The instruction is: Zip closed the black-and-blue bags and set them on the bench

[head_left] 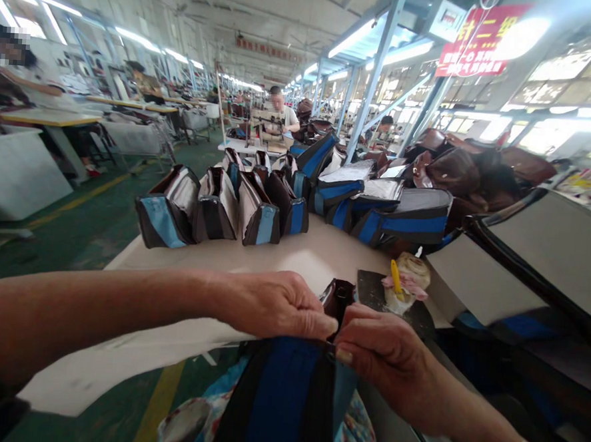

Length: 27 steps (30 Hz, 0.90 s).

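Note:
In front of me, low in the head view, is a dark grey bag (pixel 282 393) with a wide blue stripe, its near side turned up toward me. My left hand (pixel 290 307) comes in from the left, fingers curled and thumb pressed on the bag's upper edge. Close beside it my right hand (pixel 383 343) pinches the same edge at the corner between thumb and fingers. Just beyond the hands shows a dark brown part (pixel 339 297) with a small metal ring. My fingers hide the exact spot they grip.
Several boxy bags (pixel 260 212) stand on the pale table (pixel 313 255). More striped bags (pixel 406 218) lie stacked to the right. Near my right hand is a glue-smeared jar (pixel 415 272) with a yellow-handled tool (pixel 396 278). Large stiff panels (pixel 538 256) rise at right. People work behind.

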Motion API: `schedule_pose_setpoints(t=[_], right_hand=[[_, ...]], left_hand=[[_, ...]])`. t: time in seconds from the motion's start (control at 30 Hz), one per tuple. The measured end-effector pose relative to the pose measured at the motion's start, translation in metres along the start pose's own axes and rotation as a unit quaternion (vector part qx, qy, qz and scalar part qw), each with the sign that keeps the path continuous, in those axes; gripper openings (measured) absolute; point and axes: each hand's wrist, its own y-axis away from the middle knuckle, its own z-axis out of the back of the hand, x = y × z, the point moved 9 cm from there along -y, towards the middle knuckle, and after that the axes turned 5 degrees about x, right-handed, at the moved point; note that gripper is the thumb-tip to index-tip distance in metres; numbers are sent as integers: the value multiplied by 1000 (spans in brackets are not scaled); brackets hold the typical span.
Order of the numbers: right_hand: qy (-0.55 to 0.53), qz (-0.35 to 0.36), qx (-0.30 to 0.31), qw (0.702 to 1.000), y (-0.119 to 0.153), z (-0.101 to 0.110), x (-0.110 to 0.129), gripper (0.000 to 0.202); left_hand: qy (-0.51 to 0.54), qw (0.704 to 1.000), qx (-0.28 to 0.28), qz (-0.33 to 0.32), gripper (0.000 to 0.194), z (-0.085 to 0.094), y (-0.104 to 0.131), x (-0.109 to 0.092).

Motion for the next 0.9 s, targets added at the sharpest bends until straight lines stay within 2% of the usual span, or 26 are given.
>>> schedule_pose_setpoints(t=[0.1,0.23,0.33,0.43,0.53,0.7,0.8,0.9], right_hand=[[-12,-25,-9,1000,6,-1,-10,38],[-62,-63,-16,996,8,0,-20,43],[-106,-104,-11,989,3,2,-25,46],[-104,-133,17,985,-5,-2,-25,52],[-84,-135,25,987,-11,-5,-21,55],[-13,-91,-14,996,-6,9,-16,53],[22,-95,-7,995,3,25,-31,48],[99,-116,-5,988,12,36,-60,42]], left_hand=[[36,999,30,18,48,9,5,0],[-64,997,36,6,37,16,5,-7],[-101,994,36,-26,41,15,1,-15],[-159,985,22,-60,40,14,-2,-22],[-213,973,6,-92,41,12,-2,-27],[-187,973,-4,-135,40,13,0,-36],[-231,959,-13,-163,34,26,3,-42],[-304,937,-35,-166,31,55,10,-35]])
